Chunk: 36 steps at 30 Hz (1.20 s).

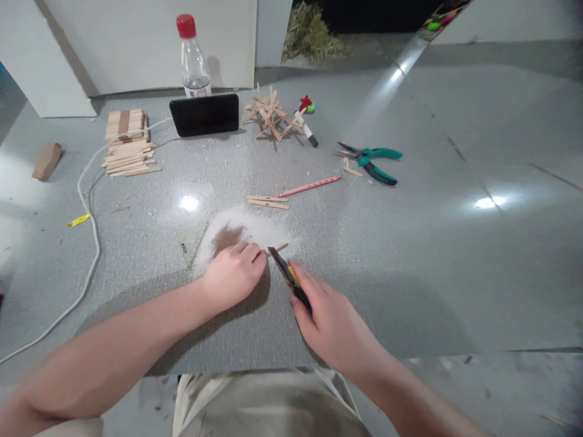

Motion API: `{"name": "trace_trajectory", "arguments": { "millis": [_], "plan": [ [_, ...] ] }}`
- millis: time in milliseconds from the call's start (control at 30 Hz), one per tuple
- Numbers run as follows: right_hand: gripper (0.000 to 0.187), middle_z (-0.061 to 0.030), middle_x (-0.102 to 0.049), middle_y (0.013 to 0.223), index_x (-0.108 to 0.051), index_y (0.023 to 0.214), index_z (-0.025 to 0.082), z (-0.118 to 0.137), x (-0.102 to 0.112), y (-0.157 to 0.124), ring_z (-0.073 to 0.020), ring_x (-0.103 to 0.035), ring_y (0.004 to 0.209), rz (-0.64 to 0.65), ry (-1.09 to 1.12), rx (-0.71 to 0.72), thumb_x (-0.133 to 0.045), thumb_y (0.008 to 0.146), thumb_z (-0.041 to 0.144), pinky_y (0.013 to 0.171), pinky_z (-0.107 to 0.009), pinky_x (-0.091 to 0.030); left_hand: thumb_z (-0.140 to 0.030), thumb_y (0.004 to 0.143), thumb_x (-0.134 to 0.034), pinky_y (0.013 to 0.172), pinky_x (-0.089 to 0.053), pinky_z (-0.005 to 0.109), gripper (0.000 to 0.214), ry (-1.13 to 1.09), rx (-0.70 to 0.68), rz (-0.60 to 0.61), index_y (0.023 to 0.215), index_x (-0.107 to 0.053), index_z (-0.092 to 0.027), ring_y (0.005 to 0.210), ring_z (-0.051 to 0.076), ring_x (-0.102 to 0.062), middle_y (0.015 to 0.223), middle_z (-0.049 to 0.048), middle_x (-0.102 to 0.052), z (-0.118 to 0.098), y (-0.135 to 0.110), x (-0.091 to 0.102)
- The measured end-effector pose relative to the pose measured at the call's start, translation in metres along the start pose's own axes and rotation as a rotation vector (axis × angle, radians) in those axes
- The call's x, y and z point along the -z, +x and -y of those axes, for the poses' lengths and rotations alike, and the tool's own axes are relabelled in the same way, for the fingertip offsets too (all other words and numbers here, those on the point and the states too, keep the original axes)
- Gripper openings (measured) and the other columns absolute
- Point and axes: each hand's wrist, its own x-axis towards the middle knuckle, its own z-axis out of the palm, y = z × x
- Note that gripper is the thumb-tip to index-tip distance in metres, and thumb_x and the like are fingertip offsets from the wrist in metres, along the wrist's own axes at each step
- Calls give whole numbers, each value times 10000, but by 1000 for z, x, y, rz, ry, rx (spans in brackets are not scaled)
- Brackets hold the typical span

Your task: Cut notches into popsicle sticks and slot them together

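My left hand (pixel 237 273) is closed with its fingers pressed on a wooden craft stick (pixel 279 248), whose far end sticks out to the right. My right hand (pixel 334 321) grips a black and yellow utility knife (pixel 291 278), its blade tip beside the stick; whether blade and wood touch I cannot tell. Under and behind my left hand lies a patch of white powder (pixel 268 227) with a brown smudge (pixel 228 237). A clear triangular ruler (pixel 194 243) lies left of the patch. Two more craft sticks (pixel 268 202) rest just beyond it.
A pink pencil (pixel 310 186), teal-handled pliers (pixel 378 164) and a stick structure (pixel 268 115) lie farther back. A phone (pixel 204 115) leans before a red-capped bottle (pixel 195 60). Stick piles (pixel 127 142), a white cable (pixel 97 237) and a brown block (pixel 47 161) are at the left.
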Motion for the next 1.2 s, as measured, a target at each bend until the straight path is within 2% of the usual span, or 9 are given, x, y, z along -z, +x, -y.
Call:
{"name": "trace_trajectory", "arguments": {
  "millis": [167, 267, 400, 500, 633, 800, 900, 1033, 1200],
  "plan": [
    [545, -198, -723, 1204, -406, 1523, 151, 0, -1, -1, -301, -745, 963, -14, -37, 15, -371, 983, 220, 731, -400, -587, -133, 1008, -437, 590, -444, 302, 266, 0, 2, -18, 820, -626, -145, 665, 170, -566, 766, 37, -605, 0, 0, -2],
    [567, -196, -741, 1050, -402, 1527, 101, 5, -2, -1, -282, -736, 793, 9, -138, -24, -355, 973, 210, 624, -365, -542, -124, 994, -452, 582, -423, 298, 259, 2, 11, -32, 789, -607, -149, 659, 169, -560, 756, 36, -603, 0, 1, -5],
    [590, -141, -725, 924, -359, 1561, 114, 16, 2, 2, -224, -682, 641, 122, -288, -96, -369, 975, 183, 544, -299, -444, -68, 969, -415, 534, -345, 277, 294, 11, 16, -38, 733, -567, -155, 605, 150, -511, 713, 30, -579, 0, 3, -6],
    [633, -125, -723, 961, -296, 1591, 140, 24, 7, 8, -199, -677, 642, 251, -385, -167, -408, 968, 135, 548, -278, -405, -50, 964, -382, 524, -307, 274, 320, 21, 37, -33, 720, -561, -156, 597, 143, -495, 706, 32, -576, -2, 6, -5],
    [612, -148, -726, 999, -263, 1589, 102, 28, 12, 14, -225, -710, 735, 360, -382, -200, -390, 991, 131, 596, -297, -434, -45, 964, -357, 526, -310, 287, 345, 29, 59, -36, 724, -581, -152, 601, 143, -502, 708, 41, -581, -3, 9, -3],
    [618, -153, -736, 1012, -230, 1587, 85, 31, 15, 17, -248, -731, 767, 395, -422, -219, -384, 988, 110, 607, -315, -421, -67, 952, -417, 516, -300, 279, 303, 17, 77, -52, 729, -601, -158, 599, 131, -514, 720, 30, -600, -1, 8, -4],
    [603, -130, -740, 909, -249, 1573, 72, 37, 18, 21, -256, -736, 749, 416, -443, -236, -395, 989, 114, 574, -313, -384, -91, 951, -459, 510, -284, 273, 262, 20, 112, -59, 767, -632, -159, 596, 124, -520, 752, 30, -624, 0, 6, -6],
    [528, -89, -727, 784, -319, 1526, 86, 39, 19, 25, -248, -739, 708, 406, -452, -244, -407, 1009, 148, 528, -302, -335, -92, 951, -458, 510, -290, 277, 280, 34, 116, -76, 731, -615, -162, 568, 125, -500, 712, 22, -593, 0, 6, -9],
    [383, -99, -726, 762, -440, 1414, 121, 36, 15, 28, -247, -748, 690, 342, -535, -232, -352, 1057, 229, 508, -284, -346, -52, 941, -423, 517, -290, 287, 304, 67, 103, -82, 705, -584, -157, 578, 139, -496, 685, 33, -561, -3, 9, -10]
  ]
}}
